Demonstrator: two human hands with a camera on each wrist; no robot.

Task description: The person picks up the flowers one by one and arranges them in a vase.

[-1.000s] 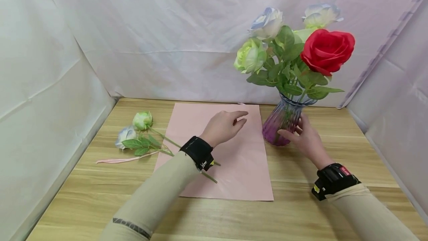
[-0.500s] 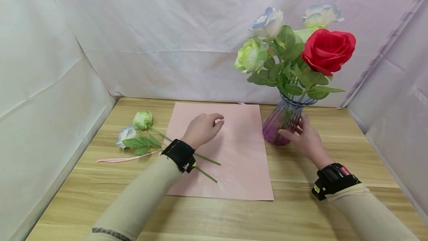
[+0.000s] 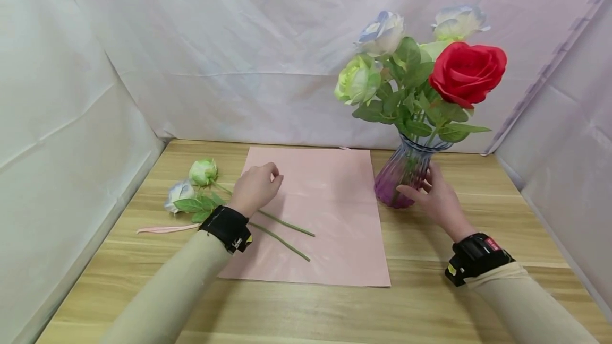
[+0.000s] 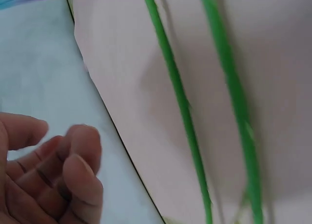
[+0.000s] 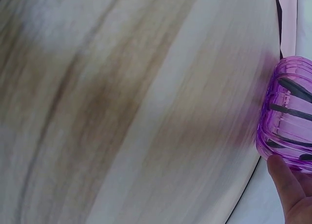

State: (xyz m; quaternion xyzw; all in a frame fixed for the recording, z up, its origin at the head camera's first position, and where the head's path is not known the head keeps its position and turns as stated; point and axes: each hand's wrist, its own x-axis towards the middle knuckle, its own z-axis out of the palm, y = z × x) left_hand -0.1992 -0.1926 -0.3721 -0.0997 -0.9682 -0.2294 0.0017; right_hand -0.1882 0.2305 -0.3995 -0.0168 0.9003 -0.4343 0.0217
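Observation:
My right hand [image 3: 437,200] grips the side of a ribbed glass vase [image 3: 389,185], blue at the neck and purple at the base. In the right wrist view the thumb lies against the purple vase bottom [image 5: 287,117], with dark stem ends inside. The vase holds a red rose [image 3: 468,73], a pale green rose [image 3: 357,79] and blue-white roses [image 3: 381,33]. My left hand [image 3: 256,187], fingers loosely curled around nothing, hovers above two cut roses, one green [image 3: 203,172] and one blue-white [image 3: 180,195]. Their green stems [image 4: 178,87] run beside the left hand [image 4: 58,170].
Beneath the two stems lies a sheet of pink paper [image 3: 330,195] on the wood-grain table [image 3: 306,312]. A thin pink ribbon [image 3: 167,229] stretches out left of the sheet. White cloth [image 3: 239,57] forms the back and side walls.
My left hand has travelled left across the pink paper, from near the vase to over the two loose stems. My right hand stays on the vase, which has not moved.

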